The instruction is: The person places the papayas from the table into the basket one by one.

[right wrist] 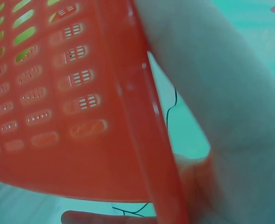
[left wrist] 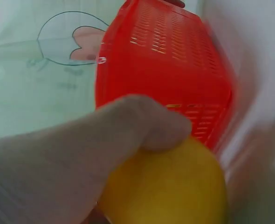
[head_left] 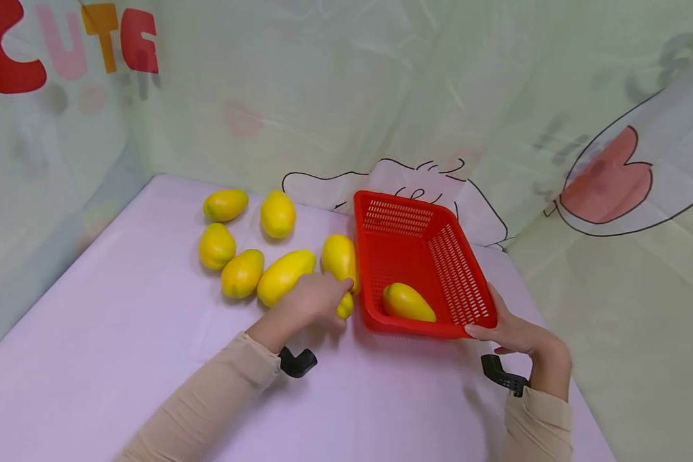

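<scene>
My left hand (head_left: 316, 299) holds a yellow mango (head_left: 344, 307) just left of the red plastic basket (head_left: 416, 329). The left wrist view shows my thumb lying over the top of this mango (left wrist: 170, 186), with the basket's slotted wall behind it. Most of my left fingers are hidden. At the basket's near right corner, my right hand (head_left: 516, 330) grips the rim, thumb on top. One mango (head_left: 407, 301) lies inside the basket along its near wall. Another mango (head_left: 339, 255) is close against the basket's left side, beyond my left hand.
Several more mangoes lie on the lilac-covered table (head_left: 121, 308) to the left, among them one mango (head_left: 285, 277) beside my left wrist and a mango (head_left: 278, 214) farther back. A printed pale curtain (head_left: 323, 83) hangs behind the table.
</scene>
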`<action>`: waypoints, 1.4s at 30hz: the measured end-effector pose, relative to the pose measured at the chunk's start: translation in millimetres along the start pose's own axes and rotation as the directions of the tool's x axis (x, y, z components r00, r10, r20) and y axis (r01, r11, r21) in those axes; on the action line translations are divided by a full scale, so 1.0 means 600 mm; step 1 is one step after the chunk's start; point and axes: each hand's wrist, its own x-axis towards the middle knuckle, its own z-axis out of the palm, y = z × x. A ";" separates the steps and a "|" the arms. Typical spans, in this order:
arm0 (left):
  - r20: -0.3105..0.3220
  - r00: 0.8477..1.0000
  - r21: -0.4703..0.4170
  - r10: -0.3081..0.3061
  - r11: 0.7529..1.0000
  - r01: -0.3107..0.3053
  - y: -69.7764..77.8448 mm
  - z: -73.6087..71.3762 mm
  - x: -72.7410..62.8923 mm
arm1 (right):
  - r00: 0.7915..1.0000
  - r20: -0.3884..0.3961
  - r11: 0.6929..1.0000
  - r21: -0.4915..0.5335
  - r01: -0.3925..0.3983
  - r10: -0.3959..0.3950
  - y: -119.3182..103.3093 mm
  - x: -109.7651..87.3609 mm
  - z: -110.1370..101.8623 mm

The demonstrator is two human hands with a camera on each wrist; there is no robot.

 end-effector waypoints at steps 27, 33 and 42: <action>-0.043 0.950 -0.834 0.308 0.513 -0.204 -0.081 -0.065 -0.026 | 1.000 0.001 1.000 -0.012 0.018 -0.018 0.001 0.002 -0.001; -0.131 0.969 -0.947 0.210 0.264 -0.185 -0.084 -0.065 -0.011 | 1.000 -0.005 1.000 -0.011 0.021 -0.021 0.002 -0.002 -0.005; -0.170 0.985 -0.980 -0.001 0.101 -0.169 -0.049 -0.029 0.023 | 1.000 -0.010 0.999 -0.023 0.023 -0.024 0.004 -0.006 0.001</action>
